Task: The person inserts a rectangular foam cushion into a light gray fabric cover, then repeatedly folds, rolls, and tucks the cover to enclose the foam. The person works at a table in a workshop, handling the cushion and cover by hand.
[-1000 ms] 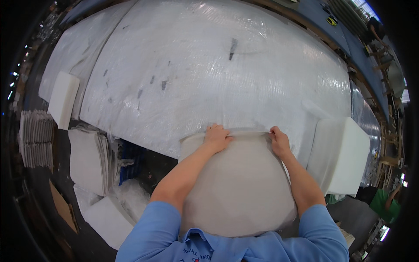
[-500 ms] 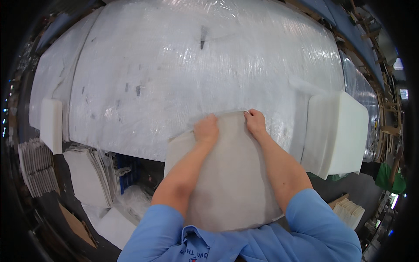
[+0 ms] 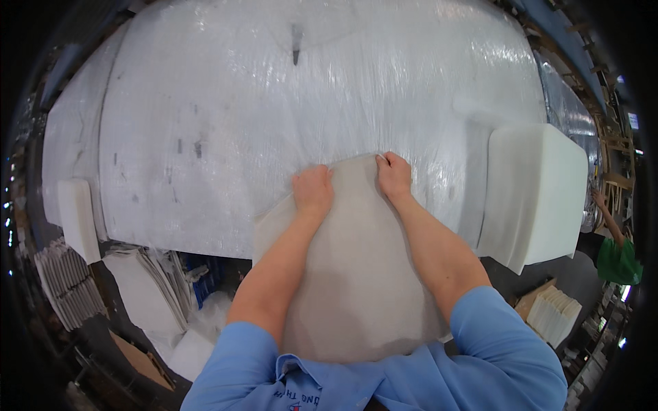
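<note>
A beige fabric-covered cushion (image 3: 353, 274) lies against my front, its narrower far edge on the plastic-wrapped table. My left hand (image 3: 314, 192) is closed on the cushion's far edge, left of the middle. At the far right corner my right hand (image 3: 394, 177) pinches the same edge, thumb toward the inside. Both forearms lie over the sides of the cushion. What the fingertips grip on the underside is hidden.
The wide table (image 3: 274, 123) is covered in clear film with a few dark marks. White foam blocks (image 3: 538, 198) stack at its right; another foam piece (image 3: 79, 216) leans at the left. Stacked pale panels (image 3: 147, 284) stand below left. A person in green (image 3: 617, 260) is at the far right.
My hands have moved slightly away from me and left along the cushion's far edge, still gripping it. The whole view has shifted a little.
</note>
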Demonstrator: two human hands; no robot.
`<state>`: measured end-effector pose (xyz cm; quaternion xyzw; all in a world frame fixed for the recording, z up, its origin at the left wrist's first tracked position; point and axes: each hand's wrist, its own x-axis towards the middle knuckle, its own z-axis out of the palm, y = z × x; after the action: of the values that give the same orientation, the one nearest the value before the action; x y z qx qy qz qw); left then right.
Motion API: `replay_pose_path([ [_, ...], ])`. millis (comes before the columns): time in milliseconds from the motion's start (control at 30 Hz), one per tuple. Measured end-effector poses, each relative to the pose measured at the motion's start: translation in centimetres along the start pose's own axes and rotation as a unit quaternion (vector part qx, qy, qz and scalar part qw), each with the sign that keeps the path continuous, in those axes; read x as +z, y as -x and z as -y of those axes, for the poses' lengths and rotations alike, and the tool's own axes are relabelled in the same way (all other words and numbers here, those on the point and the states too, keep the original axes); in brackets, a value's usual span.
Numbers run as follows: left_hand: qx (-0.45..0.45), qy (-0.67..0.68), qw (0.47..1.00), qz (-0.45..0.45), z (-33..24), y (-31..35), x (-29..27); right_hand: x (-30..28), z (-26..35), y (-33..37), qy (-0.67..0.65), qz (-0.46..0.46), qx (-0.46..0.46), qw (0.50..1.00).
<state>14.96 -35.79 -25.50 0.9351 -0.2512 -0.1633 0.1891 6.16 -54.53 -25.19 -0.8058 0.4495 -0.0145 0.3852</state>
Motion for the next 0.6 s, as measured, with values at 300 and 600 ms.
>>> replay_pose_path([
  [300, 0.055, -0.112, 0.979, 0.161, 9.0, 2.9, -9.9, -5.3, -0.5, -0.2, 0.121, 0.158, -0.012, 0.98],
  [600, -0.032, -0.07, 0.996, -0.038, 12.1, 4.0, -5.5, -1.2, -0.6, 0.7, 0.068, -0.036, 0.002, 0.997],
])
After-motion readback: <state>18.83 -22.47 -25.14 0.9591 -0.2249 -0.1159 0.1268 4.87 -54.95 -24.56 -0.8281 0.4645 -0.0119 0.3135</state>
